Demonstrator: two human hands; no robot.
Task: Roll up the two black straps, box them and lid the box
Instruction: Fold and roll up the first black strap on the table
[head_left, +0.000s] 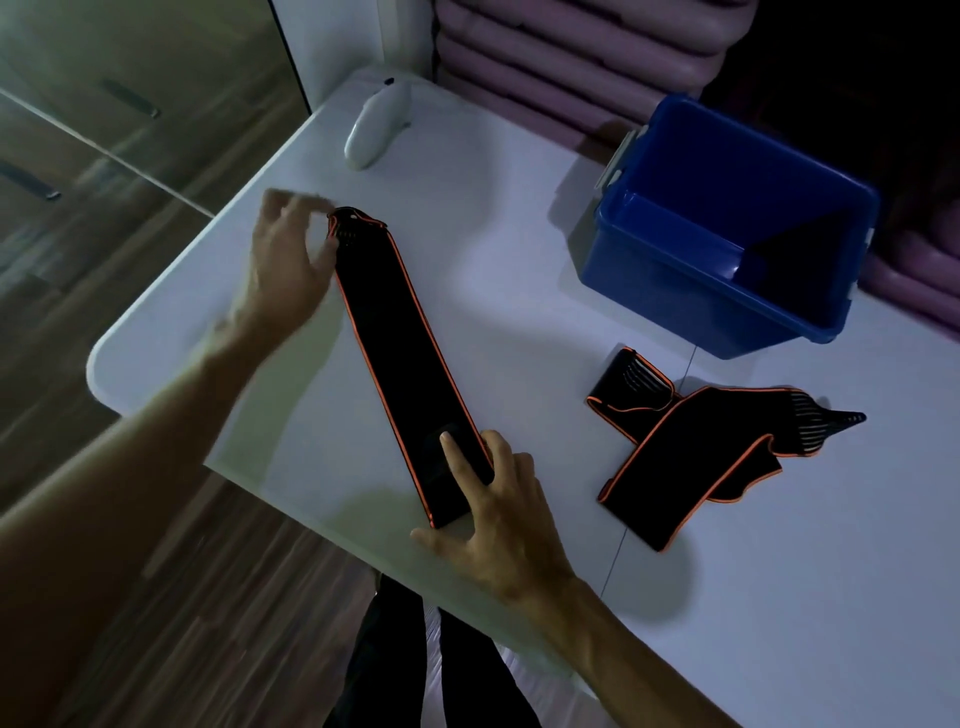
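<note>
1. On the white table (519, 260), one black strap (410, 364) with orange edging lay flat and stretched out, running from the far left toward the near edge.
2. Left hand (285, 260) was at the strap's far end, fingers spread and loosely curled beside the tip (motion blur, so I could not tell whether it was pinching the fabric or just touching it).
3. Right hand (498, 504) sat at the near end, palm down, fingers splayed, index finger pressing on top of the strap. Not closed around anything.
4. Second strap (691, 452) lay to the right, well apart from the first, loosely folded over itself in a crossed heap, unrolled. Striped ends showed at both tips.
5. Blue box (727, 291) stood at the far right of the table, open, tilted toward the camera; nothing visible inside apart from shadow. Grey latches showed on its rim.
6. White oblong gadget (376, 127) rested at the far edge of the table, clear of both straps.
7. Pink stacked mats (545, 52) were behind the table; wood floor (156, 571) below.
</note>
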